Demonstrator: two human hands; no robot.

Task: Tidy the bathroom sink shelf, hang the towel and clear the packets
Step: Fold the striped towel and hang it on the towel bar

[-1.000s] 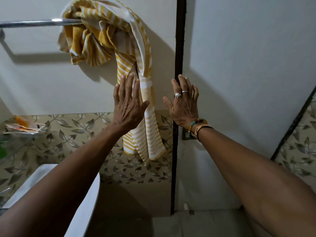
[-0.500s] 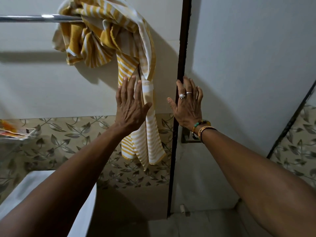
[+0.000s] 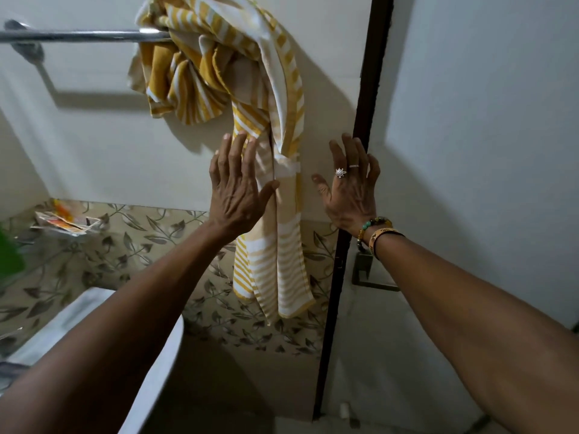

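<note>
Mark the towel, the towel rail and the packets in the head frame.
towel (image 3: 269,252): head view, striped lower hanging end.
towel rail (image 3: 78,36): head view, bare chrome stretch left of the towel.
packets (image 3: 62,225): head view, middle of the orange-and-white pile.

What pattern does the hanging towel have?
Yellow and white stripes on the towel, seen in the head view.

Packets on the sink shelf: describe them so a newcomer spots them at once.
Find the white sink at lower left; above it, against the leaf-patterned tiles, is a small shelf. The packets lie piled on it, far left of the striped yellow towel. They are crumpled orange-and-white, the only orange thing there.
</note>
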